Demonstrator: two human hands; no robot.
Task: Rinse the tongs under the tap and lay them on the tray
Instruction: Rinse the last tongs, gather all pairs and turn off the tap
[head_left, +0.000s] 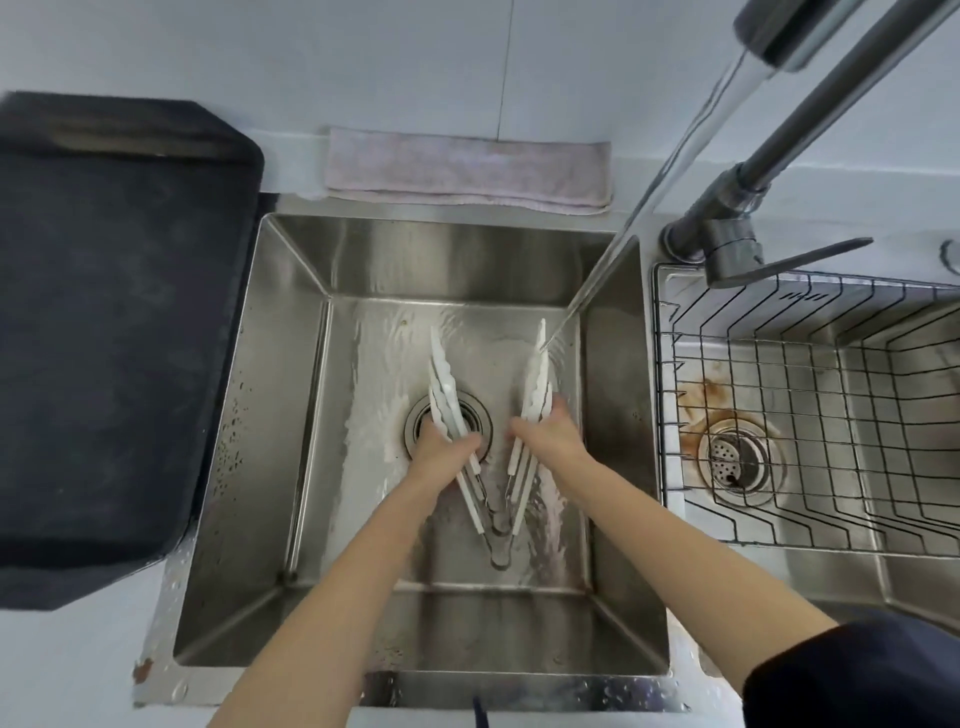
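A dark tray (119, 332) lies at nine o'clock. In the sink (291, 395), the left hand (441, 447) grips one pair of white tongs (447, 395); the right hand (545, 431) grips another pair (535, 384), its tips under the tap (779, 47) stream at one o'clock.

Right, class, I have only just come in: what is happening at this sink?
A person is rinsing white tongs in the left sink. The left hand grips one set of tongs, the right hand another, whose tips meet the tap water. The dark tray lies to the left, with no tongs on it yet.
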